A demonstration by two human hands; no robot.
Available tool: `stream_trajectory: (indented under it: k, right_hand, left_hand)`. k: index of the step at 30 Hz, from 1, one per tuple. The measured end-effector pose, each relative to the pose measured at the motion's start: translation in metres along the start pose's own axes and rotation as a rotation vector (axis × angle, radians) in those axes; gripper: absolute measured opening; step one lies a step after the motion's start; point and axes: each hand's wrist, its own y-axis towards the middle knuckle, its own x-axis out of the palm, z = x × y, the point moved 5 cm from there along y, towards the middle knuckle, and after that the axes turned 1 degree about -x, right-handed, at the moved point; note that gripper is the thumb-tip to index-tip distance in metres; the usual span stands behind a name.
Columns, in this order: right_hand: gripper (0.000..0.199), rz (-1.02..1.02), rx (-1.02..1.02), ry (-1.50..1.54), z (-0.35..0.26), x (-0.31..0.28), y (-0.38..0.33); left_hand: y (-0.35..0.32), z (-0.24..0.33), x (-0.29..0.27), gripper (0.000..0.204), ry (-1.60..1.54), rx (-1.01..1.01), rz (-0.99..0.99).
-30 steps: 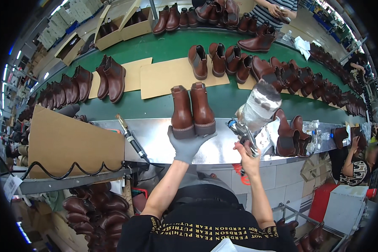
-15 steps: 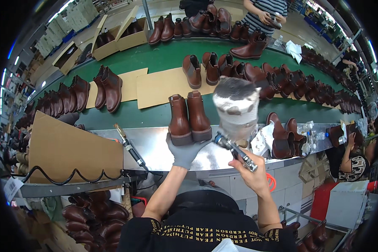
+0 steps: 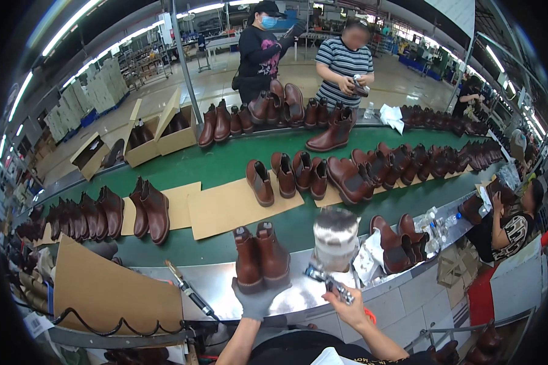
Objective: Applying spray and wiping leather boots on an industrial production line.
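Observation:
My left hand (image 3: pixel 259 304), in a grey glove, is closed beneath a pair of reddish-brown ankle boots (image 3: pixel 260 258). It grips them at the soles, with the shafts upright over the metal edge of the bench. Bare, my right hand (image 3: pixel 347 305) is wrapped round a metal spray gun (image 3: pixel 330 283), whose nozzle points left toward the boots, apart from them. Just behind the gun is a white wrapped container (image 3: pixel 335 237) with a dark, stained top. Right of it lies crumpled white paper (image 3: pixel 368 257) against other brown boots (image 3: pixel 391 246).
Rows of brown boots stand on cardboard sheets (image 3: pixel 243 208) over the green bench (image 3: pixel 216 163). A pen-shaped tool (image 3: pixel 192 291) with a cable lies left of my left hand, beside a large cardboard panel (image 3: pixel 112 292). Two people stand across the bench; another works at right.
The view has tilted upward, so the bench sits lower and more of the people across it shows. Both hands keep their holds, and the gun is slightly higher relative to the boots.

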Motion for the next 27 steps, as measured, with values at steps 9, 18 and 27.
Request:
stream_trajectory:
  k: [9,18,27]
  right_hand:
    - [0.025,0.145,0.162,0.084,0.183,0.052,0.059]
    - [0.049,0.446,-0.267,-0.471,0.095,0.052,0.081]
    - [0.033,-0.735,-0.996,-0.800,-0.013,0.203,0.130]
  left_hand:
    - [-0.009,0.022,-0.040,0.076,0.195,-0.143,0.092]
    - [-0.018,0.074,-0.168,0.070,-0.040,-0.330,0.189]
    - [0.037,0.124,-0.219,0.055,0.251,-0.598,0.416]
